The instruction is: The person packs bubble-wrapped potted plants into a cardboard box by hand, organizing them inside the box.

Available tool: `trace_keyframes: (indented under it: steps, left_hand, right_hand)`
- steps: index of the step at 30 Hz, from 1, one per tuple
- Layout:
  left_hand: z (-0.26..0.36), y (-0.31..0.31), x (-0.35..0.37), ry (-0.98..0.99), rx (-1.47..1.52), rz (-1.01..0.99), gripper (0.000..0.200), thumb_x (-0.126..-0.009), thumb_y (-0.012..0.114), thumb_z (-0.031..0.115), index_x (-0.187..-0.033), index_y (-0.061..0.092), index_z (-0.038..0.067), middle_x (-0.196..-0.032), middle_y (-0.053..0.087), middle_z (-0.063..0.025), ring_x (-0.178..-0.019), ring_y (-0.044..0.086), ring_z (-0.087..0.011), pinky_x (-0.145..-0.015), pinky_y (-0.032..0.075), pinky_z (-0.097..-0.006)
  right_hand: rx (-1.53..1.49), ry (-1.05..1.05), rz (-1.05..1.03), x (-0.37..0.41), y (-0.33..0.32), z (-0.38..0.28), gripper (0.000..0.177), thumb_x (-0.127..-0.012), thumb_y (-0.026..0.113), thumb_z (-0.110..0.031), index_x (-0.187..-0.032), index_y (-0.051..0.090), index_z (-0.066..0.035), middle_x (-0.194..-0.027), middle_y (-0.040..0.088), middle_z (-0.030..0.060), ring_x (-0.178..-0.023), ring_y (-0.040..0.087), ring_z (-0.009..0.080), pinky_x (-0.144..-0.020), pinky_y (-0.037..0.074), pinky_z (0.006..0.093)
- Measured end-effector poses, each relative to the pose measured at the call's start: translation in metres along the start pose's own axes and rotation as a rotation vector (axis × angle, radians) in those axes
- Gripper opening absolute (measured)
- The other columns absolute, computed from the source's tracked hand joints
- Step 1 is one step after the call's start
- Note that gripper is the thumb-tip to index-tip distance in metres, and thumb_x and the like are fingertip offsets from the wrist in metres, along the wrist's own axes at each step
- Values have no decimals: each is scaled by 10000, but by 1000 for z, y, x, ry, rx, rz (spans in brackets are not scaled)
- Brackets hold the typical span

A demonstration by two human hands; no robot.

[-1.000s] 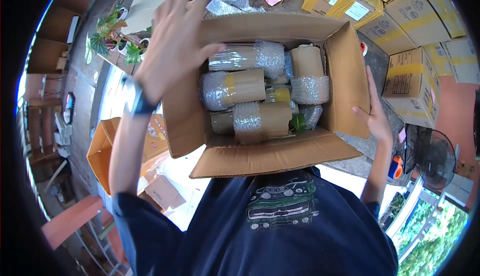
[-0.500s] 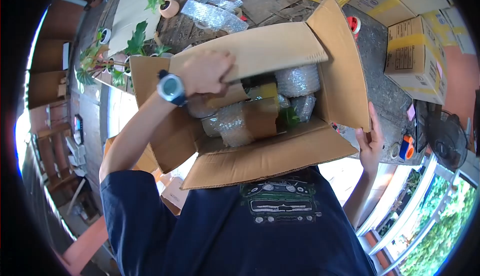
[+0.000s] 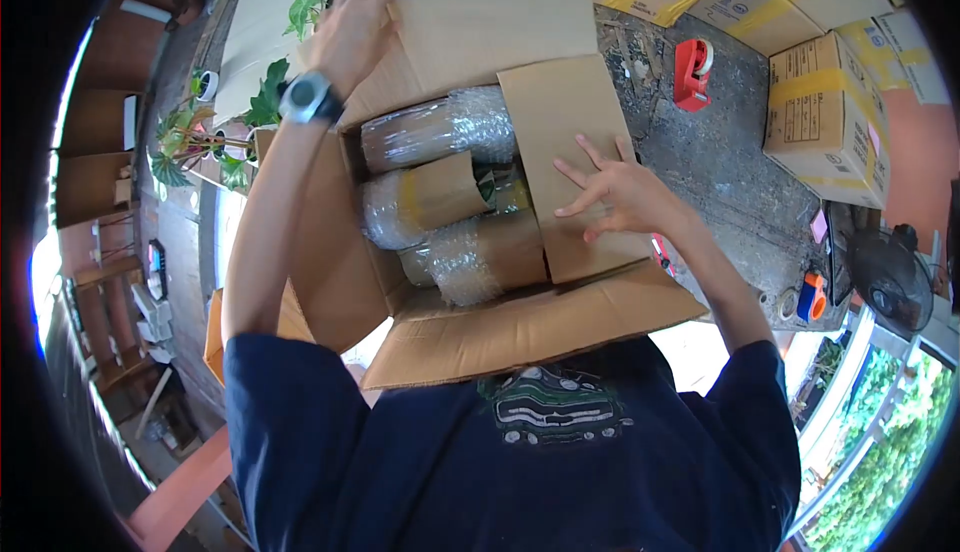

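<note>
An open cardboard box stands in front of me, with several bubble-wrapped bundles inside. Cardboard sleeves wrap some of them, and a little green leaf shows between two. My left hand, below a watch, is at the upper left corner of the raised far flap, its fingers bent over the edge. The right flap lies folded inward over the right part of the contents. Spread fingers of my right hand rest on that flap. The near flap leans out toward my shirt.
Taped cartons line the far right. A red tape dispenser sits right of the box. Potted plants stand at the left. An orange-and-blue tape dispenser and a black fan are at the right.
The far flap has swung up and away with my left hand. The right flap has folded inward, and my right hand has moved from its outer edge onto its top.
</note>
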State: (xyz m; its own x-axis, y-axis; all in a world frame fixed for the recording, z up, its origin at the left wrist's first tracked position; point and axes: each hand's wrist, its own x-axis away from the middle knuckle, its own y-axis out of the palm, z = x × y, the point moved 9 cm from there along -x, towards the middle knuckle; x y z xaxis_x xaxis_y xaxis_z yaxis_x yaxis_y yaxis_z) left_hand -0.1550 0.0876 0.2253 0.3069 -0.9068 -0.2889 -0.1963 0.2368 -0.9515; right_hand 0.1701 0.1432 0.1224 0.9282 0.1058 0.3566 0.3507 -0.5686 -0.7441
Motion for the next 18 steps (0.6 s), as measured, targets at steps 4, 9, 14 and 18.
trace_keyframes:
  steps: [4, 9, 14, 18]
  left_hand:
    - [-16, -138, 75, -98, -98, 150, 325, -973, 630, 228, -1236, 624, 37, -1288, 612, -151, -1187, 589, -324, -975, 480, -449]
    - [-120, -51, 261, -748, 802, -47, 487, -1080, 420, 381, -1469, 440, 87, -1438, 490, -153, -1359, 434, -270, -1117, 347, -436]
    - [38, 34, 249, -285, 778, -327, 834, -978, 543, 521, -1627, 143, 183, -1678, 50, -207, -1549, 58, -375, -1219, 118, -567]
    - [95, 51, 211, -350, 371, -485, 1010, -840, 621, 709, -1625, 158, 275, -1679, -38, -201, -1513, -34, -511, -1030, 101, -848]
  right_hand:
    - [-27, 93, -55, -9, 12, 8, 437, -655, 853, -290, -1075, 775, -383, -1591, 391, -33, -1554, 83, 326, -1124, 38, 804]
    - [-60, 211, -32, -8, 17, 4, 420, -675, 845, -175, -1047, 787, -363, -1595, 378, -49, -1559, 36, 313, -986, 86, 925]
    - [-52, 245, -96, -8, 20, 1, 439, -711, 829, -151, -1083, 771, -377, -1621, 319, -79, -1560, 21, 293, -992, 150, 926]
    - [-34, 174, -37, -6, 17, -3, 435, -709, 833, -148, -1089, 773, -352, -1620, 323, -53, -1558, 27, 301, -1003, 127, 922]
